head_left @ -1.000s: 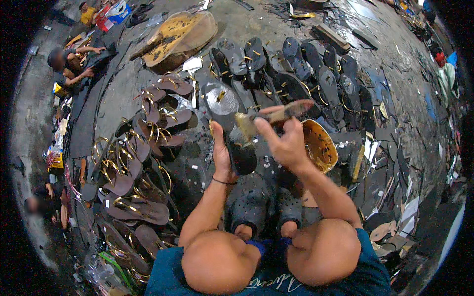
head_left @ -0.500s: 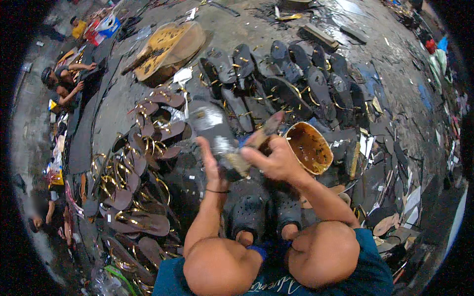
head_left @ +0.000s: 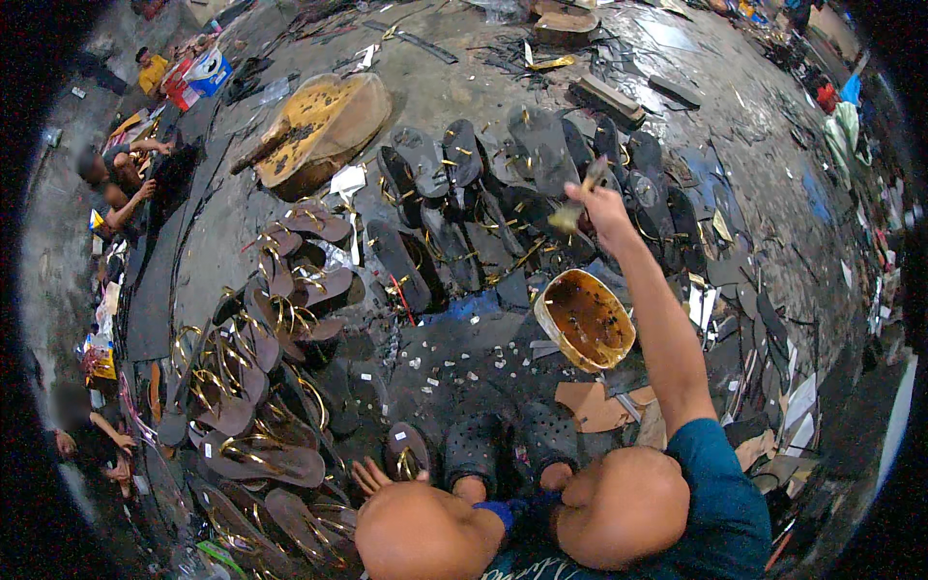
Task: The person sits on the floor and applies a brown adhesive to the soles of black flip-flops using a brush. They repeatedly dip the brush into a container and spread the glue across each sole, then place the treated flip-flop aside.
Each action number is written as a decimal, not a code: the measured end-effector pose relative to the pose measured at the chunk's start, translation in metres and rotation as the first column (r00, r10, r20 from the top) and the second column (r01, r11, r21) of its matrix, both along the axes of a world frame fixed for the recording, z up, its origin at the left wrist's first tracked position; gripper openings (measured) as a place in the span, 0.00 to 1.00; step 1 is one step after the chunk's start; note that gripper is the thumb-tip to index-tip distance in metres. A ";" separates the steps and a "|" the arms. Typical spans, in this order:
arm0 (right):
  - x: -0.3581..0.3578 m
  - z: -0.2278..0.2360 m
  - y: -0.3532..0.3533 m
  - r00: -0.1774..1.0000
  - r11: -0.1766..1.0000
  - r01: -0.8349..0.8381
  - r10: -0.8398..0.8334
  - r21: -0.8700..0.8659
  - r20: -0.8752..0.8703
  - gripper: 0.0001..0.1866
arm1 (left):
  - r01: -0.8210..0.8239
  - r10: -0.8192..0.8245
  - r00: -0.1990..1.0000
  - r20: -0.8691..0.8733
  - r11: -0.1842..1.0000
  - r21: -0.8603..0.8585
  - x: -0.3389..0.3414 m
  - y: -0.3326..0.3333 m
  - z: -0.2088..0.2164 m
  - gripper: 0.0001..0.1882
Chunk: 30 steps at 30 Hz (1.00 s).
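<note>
My right hand [head_left: 601, 211] is stretched forward over the rows of black sandal soles [head_left: 541, 145], closed around a brush [head_left: 565, 218] with yellowish bristles. My left hand [head_left: 379, 476] is low beside my left knee, fingers spread and partly hidden by the knee. Close to those fingers lies a brown sandal [head_left: 408, 449] with a gold strap; whether they touch it I cannot tell. A cut-open tub [head_left: 553, 333] with brown, sticky-looking residue stands below my right forearm. Left of the soles' front row, a black sole [head_left: 396, 263] lies on the floor.
Brown sandals with gold straps [head_left: 261, 459] are heaped at the left. A larger yellow-stained container [head_left: 353, 121] with a stick lies farther off. Brown sheet scraps [head_left: 590, 406] lie near my right shoe [head_left: 551, 435]. Another person [head_left: 121, 184] works at the far left.
The sole that was in my left hand is out of it, and that hand has drawn back beside my knee. My right hand has moved forward and right with the brush.
</note>
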State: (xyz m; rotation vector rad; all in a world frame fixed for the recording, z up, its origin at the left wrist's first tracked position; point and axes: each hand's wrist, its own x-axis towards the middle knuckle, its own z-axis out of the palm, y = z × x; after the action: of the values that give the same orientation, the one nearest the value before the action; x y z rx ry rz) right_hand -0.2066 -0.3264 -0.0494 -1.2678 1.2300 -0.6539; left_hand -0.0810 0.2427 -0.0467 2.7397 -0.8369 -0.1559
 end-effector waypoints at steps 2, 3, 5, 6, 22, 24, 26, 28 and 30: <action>0.027 0.013 -0.013 1.000 0.999 -0.021 0.021 -0.036 -0.020 0.18 | 0.001 0.002 0.997 -0.082 1.000 0.031 -0.006 0.010 -0.009 0.41; 0.034 0.021 -0.005 0.997 1.000 0.002 -0.001 0.009 -0.072 0.19 | 0.009 -0.005 0.994 -0.109 0.999 0.035 -0.007 0.013 -0.013 0.41; 0.020 0.016 0.013 0.999 0.998 0.052 -0.053 -0.038 -0.010 0.19 | 0.044 -0.043 0.986 -0.160 0.999 0.007 -0.004 0.011 -0.018 0.40; 0.009 0.012 0.026 0.997 0.995 0.081 -0.080 -0.062 0.021 0.20 | 0.063 -0.064 0.983 -0.174 0.998 -0.012 -0.001 0.010 -0.018 0.40; -0.144 0.045 0.186 0.251 0.735 -0.675 0.321 0.073 -0.913 0.26 | 0.336 -0.417 0.871 -0.258 0.891 -0.304 0.026 -0.038 -0.067 0.25; -0.169 0.038 0.185 0.173 0.615 -0.757 0.512 0.219 -0.841 0.26 | 0.334 -0.510 0.720 -0.471 0.849 -0.409 0.026 -0.081 -0.063 0.31; -0.161 0.051 0.185 0.357 0.578 -0.783 0.721 0.231 -0.594 0.27 | 0.563 -0.613 0.734 -0.292 0.790 -0.242 0.035 -0.111 -0.062 0.34; -0.130 0.074 0.191 0.815 0.843 -0.530 0.536 0.089 -0.221 0.21 | 0.601 -0.622 0.740 -0.255 0.782 -0.164 0.046 -0.126 -0.070 0.34; -0.078 0.106 0.206 0.933 0.955 -0.298 0.291 0.004 0.211 0.16 | 0.488 -0.533 0.772 -0.347 0.846 -0.213 0.058 -0.135 -0.083 0.32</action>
State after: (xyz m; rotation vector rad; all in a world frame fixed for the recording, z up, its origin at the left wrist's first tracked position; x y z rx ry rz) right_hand -0.2843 -0.1202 0.0567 -1.2868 0.8538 -0.5273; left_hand -0.0229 0.1077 -0.1299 2.1867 -1.3919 -0.7211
